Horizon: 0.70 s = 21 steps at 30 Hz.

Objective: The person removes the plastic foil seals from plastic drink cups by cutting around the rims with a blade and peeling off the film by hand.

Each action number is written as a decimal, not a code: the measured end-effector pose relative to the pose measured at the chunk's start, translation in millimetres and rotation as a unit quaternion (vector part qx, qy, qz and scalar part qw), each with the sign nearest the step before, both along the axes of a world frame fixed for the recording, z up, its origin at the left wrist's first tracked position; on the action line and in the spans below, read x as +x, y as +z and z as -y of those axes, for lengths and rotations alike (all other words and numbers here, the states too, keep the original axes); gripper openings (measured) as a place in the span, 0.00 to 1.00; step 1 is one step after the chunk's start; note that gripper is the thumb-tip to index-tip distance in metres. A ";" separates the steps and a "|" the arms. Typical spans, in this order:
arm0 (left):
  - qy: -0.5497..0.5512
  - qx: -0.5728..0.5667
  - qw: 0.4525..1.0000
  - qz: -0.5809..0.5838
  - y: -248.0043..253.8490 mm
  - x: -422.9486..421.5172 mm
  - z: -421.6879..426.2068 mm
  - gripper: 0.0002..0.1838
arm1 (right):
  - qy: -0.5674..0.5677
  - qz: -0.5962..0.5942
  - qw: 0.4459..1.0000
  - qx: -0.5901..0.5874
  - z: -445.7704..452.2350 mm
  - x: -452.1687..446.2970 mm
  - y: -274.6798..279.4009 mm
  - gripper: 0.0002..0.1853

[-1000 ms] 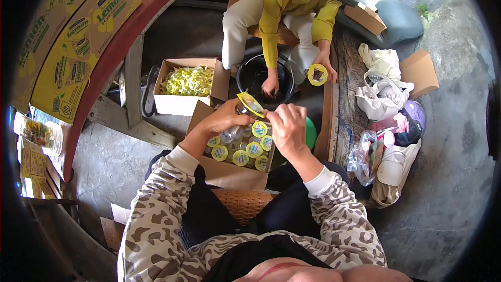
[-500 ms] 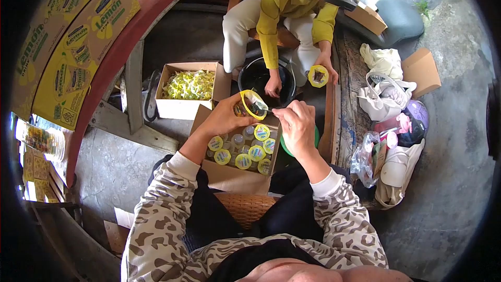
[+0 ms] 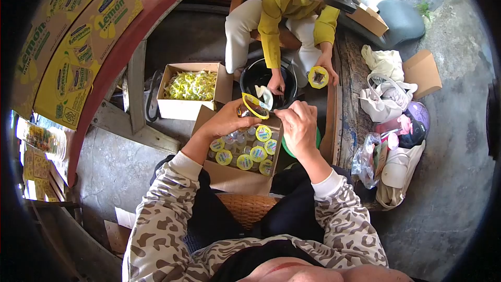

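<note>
My left hand is wrapped round a plastic cup with a yellow rim and dark contents, tilted above the open carton. A piece of pale film shows at the cup's far side. Just right of the cup, my right hand is pinched on the end of a thin dark tool that points at the cup. Below both hands, the cardboard box holds several clear cups with yellow printed lids.
Across from me a seated person in yellow holds a cup, one hand in a black bucket. A box of yellow strips stands left. Bags lie right; a red-edged table and a green container are nearby.
The pale film has come away from the cup's opening toward the bucket, showing the dark contents. The cup has tilted in my left hand. My right hand has stayed beside it.
</note>
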<state>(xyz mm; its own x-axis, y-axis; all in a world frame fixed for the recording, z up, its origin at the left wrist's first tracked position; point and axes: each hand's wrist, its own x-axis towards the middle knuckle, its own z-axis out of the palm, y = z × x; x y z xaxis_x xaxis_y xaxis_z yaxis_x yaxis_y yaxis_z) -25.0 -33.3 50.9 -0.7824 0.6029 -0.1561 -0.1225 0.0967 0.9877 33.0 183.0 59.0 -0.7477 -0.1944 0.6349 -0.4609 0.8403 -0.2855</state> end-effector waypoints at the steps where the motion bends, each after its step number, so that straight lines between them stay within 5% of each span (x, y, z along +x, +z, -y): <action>1: -0.001 0.000 1.000 -0.002 -0.7 -0.2 0.0 0.24 | 0.001 -0.017 0.999 0.030 0.4 1.3 0.2 0.06; 8: -0.026 -0.005 0.998 0.059 -10.2 -3.0 0.4 0.25 | 0.011 -0.011 1.000 0.022 3.1 1.2 -2.2 0.05; 11: 0.013 0.044 0.999 -0.011 -3.4 -0.6 -4.8 0.35 | -0.012 0.043 0.996 -0.074 -0.2 -3.1 -3.6 0.05; 15: 0.002 0.024 0.985 -0.173 -24.0 -13.2 -2.8 0.31 | -0.014 0.015 0.999 -0.025 -6.7 -2.3 -2.5 0.08; 21: 0.042 0.045 0.995 -0.077 -27.1 -4.5 -12.6 0.28 | 0.005 -0.045 0.998 0.042 2.7 -0.4 1.1 0.10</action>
